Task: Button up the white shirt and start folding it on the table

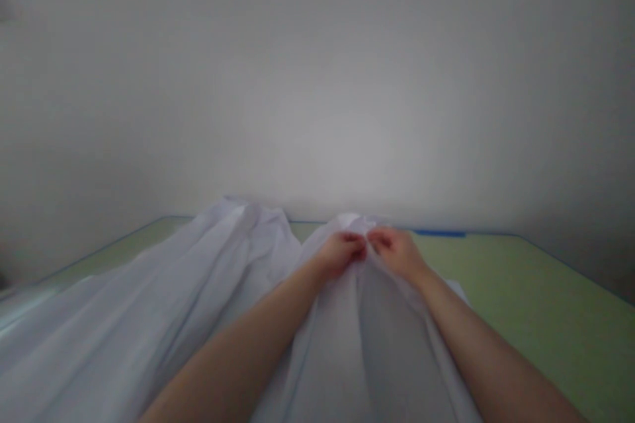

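**Both hands pinching a white cloth**

The left hand (342, 252) and the right hand (395, 250) are meeting fingertip to fingertip, each one clenching a raised fold of the cloth (163, 317) between them. The cloth is lying under both forearms and spreading out to the left of the left hand, where it is bunching into a second ridge. It is resting on a green desk (536, 304), whose bare surface is showing to the right of the right hand. A blue strip (440, 233) is sitting along the desk's far edge, just beyond the right hand. A plain wall (317, 79) is rising behind the hands.
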`<state>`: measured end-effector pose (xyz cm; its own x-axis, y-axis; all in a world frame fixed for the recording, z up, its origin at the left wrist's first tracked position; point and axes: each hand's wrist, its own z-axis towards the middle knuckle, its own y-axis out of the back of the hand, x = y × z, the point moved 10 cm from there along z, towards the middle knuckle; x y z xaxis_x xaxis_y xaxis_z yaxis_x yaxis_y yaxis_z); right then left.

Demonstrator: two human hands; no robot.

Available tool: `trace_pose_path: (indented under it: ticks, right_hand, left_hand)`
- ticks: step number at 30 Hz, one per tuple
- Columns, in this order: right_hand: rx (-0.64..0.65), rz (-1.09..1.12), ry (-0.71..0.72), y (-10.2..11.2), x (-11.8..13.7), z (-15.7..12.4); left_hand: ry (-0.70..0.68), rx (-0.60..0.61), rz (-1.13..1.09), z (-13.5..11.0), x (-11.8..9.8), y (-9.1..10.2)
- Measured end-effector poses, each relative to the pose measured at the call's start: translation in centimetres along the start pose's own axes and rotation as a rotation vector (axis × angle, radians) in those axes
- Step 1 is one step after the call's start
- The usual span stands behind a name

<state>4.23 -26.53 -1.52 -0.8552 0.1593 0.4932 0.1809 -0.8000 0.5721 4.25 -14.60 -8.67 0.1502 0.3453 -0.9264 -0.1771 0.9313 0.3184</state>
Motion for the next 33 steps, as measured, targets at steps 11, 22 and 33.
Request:
trace_pose_path:
  ticks: [11,22,33]
  right_hand:
    - [-0.026,-0.234,0.098,-0.6,0.6,-0.6]
    - [-0.043,-0.254,0.013,-0.7,0.3,-0.8]
    - [0.114,-0.093,-0.181,-2.1,-2.6,-0.2]
  left_hand:
    - [0.045,0.06,-0.497,0.1,0.5,-1.2]
    - [-0.036,-0.098,0.033,-0.3,-0.5,0.4]
    - [-0.108,-0.153,0.317,-0.3,-1.1,0.7]
